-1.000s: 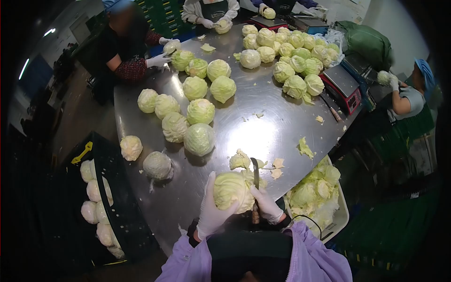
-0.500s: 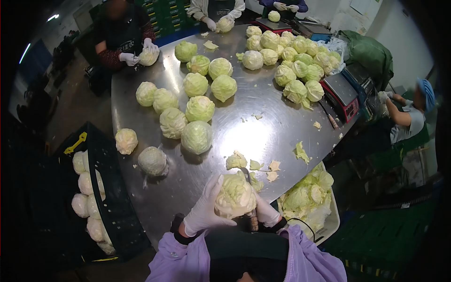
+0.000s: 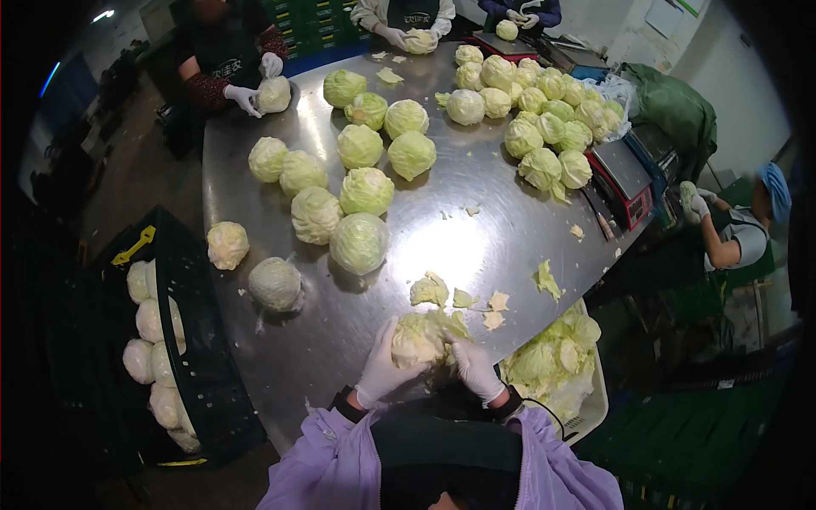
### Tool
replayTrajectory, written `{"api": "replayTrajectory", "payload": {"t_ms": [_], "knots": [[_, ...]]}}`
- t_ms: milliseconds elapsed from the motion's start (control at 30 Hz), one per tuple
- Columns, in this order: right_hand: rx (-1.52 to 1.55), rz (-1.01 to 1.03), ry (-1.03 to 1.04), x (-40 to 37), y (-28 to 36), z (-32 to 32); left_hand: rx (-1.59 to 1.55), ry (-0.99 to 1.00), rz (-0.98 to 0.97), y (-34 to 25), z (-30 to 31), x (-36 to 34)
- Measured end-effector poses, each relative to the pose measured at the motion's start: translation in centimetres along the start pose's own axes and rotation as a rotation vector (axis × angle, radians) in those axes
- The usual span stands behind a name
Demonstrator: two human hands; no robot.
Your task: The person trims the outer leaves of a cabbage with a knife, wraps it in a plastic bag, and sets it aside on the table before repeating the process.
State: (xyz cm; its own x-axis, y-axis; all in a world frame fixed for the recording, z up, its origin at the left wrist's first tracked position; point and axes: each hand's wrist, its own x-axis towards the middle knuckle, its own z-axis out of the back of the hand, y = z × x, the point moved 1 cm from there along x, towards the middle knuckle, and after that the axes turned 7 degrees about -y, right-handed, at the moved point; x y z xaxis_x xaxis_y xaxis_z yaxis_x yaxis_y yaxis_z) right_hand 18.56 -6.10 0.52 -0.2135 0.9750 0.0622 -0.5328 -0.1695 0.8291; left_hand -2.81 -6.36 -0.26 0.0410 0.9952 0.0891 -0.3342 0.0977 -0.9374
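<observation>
A pale green cabbage [image 3: 415, 342] is at the near edge of the steel table, in front of my body. My left hand [image 3: 382, 372], in a white glove, is wrapped round its left side. My gloved right hand [image 3: 478, 371] is at the cabbage's right side, fingers curled in by its outer leaves; what they grip is blurred. Just beyond lie a loose cabbage leaf [image 3: 429, 290] and trimmed scraps [image 3: 495, 311]. To the left, a cabbage in clear film [image 3: 275, 284] sits on the table.
Several cabbages [image 3: 359, 244] stand mid-table, and a larger heap [image 3: 544, 127] lies at the back right beside a red scale [image 3: 623, 183]. A knife [image 3: 599, 216] lies near the scale. A crate [image 3: 191, 357] holds wrapped cabbages; a white bin [image 3: 599, 395] holds leaves. Co-workers stand around.
The cabbage has turned and dropped slightly left with my left hand. My right hand has come up to its right side; the knife seen there before is no longer clearly visible.
</observation>
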Motion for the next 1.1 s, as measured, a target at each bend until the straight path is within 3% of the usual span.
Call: {"api": "replayTrajectory", "payload": {"t_ms": [267, 433, 567, 633, 867, 933, 1100], "knots": [[-0.127, -0.056, 0.019, 0.9, 1.2, -1.5, 0.129, 0.023, 0.0, 1.5, -0.9, 0.9], [0.013, 0.013, -0.1, 1.3, -0.4, -2.2, 0.172, 0.006, 0.104, 0.5, -1.1, 1.4], [0.025, -0.056, -0.037, 1.6, -0.6, -1.5, 0.192, 0.013, 0.09, 0.6, -1.0, 1.3], [0.01, 0.004, -0.012, 2.0, -0.1, -1.1, 0.241, 0.011, 0.084, 0.9, -1.3, 1.4], [-0.033, -0.034, -0.077, 3.0, -0.7, -1.8, 0.214, 0.007, 0.079, 1.2, -1.3, 1.8], [-0.082, -0.001, -0.048, 3.7, -0.7, -1.6, 0.148, 0.029, 0.154, 1.1, -1.1, 2.1], [-0.113, -0.008, -0.072, 4.7, -1.8, -1.7, 0.176, 0.042, 0.097, 0.6, -0.9, 2.0]]}}
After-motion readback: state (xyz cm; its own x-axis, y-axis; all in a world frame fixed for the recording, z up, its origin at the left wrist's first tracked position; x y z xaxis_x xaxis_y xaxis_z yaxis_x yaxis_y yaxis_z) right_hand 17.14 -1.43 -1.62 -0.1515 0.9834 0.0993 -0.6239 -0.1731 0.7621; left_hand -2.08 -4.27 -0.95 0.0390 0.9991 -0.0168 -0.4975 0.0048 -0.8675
